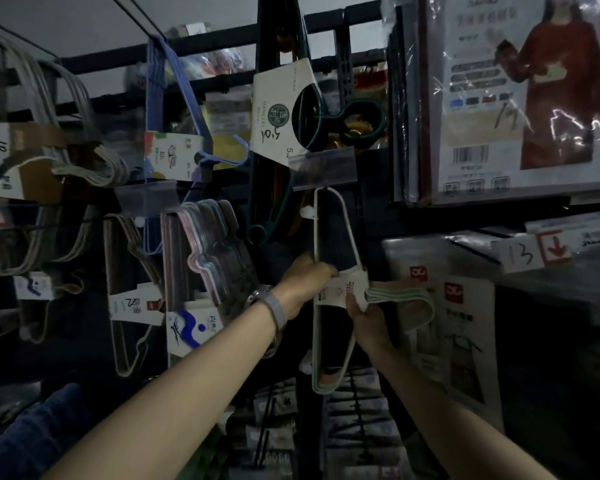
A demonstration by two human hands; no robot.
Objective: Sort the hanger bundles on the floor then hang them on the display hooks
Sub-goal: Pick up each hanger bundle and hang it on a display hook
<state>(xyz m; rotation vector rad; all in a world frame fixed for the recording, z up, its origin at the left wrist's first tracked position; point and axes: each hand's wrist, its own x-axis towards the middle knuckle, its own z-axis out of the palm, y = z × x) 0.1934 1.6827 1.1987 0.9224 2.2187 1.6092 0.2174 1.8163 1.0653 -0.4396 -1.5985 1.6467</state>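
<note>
A bundle of pale green-white hangers [329, 341] with a white paper label [343, 289] hangs sideways against the dark display rack, its upper end at a display hook [307, 212] under a clear price strip. My left hand [305, 282], with a watch on the wrist, grips the bundle's left side at the label. My right hand [368, 313] pinches the label's lower right edge, where the hanger hooks [402, 299] stick out to the right.
Other hanger bundles hang on the rack: pink and clear ones [205, 251], blue ones [174, 109], dark green ones [278, 174], grey ones [49, 140] at the left. Bagged aprons [520, 98] hang at the upper right, boxed goods [465, 323] below them.
</note>
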